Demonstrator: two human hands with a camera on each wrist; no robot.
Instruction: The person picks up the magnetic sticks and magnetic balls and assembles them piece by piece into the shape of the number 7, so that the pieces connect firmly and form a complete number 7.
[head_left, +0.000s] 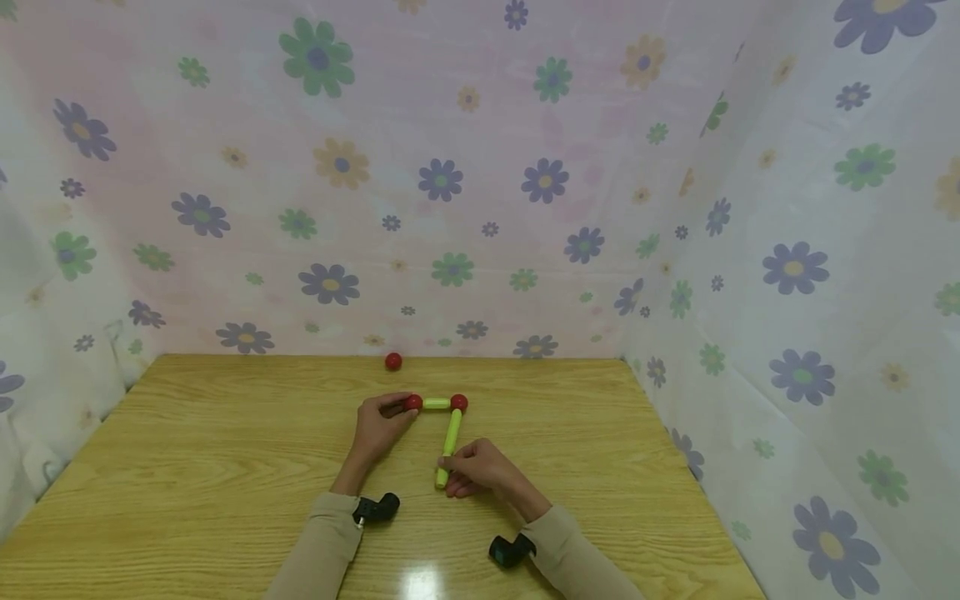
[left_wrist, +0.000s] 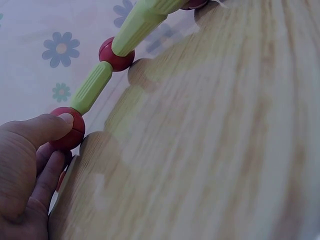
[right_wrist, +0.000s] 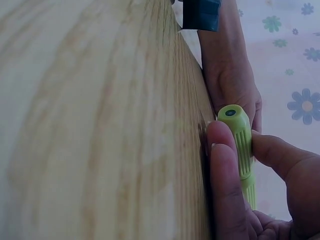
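Two red balls and two yellow-green rods are joined in an angled chain on the wooden table. My left hand [head_left: 378, 427] pinches the left red ball [left_wrist: 71, 128] between thumb and fingers. From that ball a short rod [head_left: 437, 403] runs to the corner red ball [head_left: 459, 402]. A longer rod [head_left: 452, 433] comes from the corner ball toward the viewer. My right hand [head_left: 483, 468] pinches this rod near its free end, thumb on one side and fingers on the other. In the right wrist view, the rod's end [right_wrist: 230, 112] shows a small dark round spot.
A loose red ball [head_left: 393, 361] lies at the table's back edge, behind the left hand. Floral cloth [head_left: 442, 250] hangs at the back and sides of the wooden table [head_left: 225, 450]. Black wrist cameras [head_left: 512, 550] are strapped over both sleeves.
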